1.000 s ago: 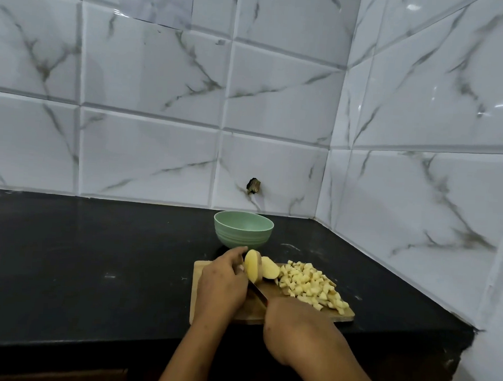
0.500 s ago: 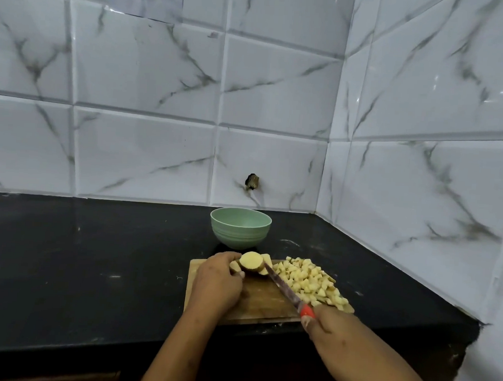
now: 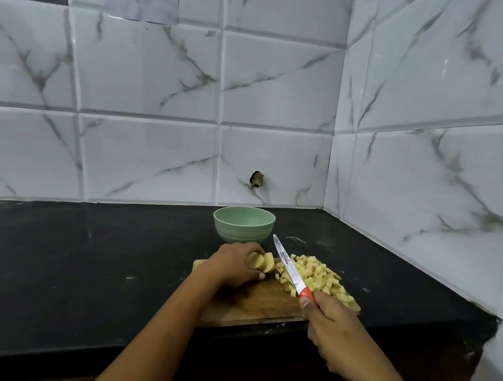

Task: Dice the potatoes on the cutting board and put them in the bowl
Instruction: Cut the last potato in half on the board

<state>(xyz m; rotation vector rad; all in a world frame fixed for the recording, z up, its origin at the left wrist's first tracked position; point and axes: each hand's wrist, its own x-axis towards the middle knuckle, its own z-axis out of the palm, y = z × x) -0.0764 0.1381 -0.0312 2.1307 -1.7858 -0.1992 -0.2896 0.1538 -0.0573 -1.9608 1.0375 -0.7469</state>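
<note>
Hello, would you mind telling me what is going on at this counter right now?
A person is dicing potatoes on a wooden cutting board. The left hand holds a partly cut potato on the board. The right hand grips a red-handled knife, its blade clear of the potato. A pile of diced potato lies on the board's right side. No dice show in the green bowl behind.

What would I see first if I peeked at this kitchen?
The red-handled knife, tilted up in the right hand over the cutting board. A pile of potato cubes covers the board's right side, and the left hand holds a potato chunk. A green bowl sits behind.
</note>
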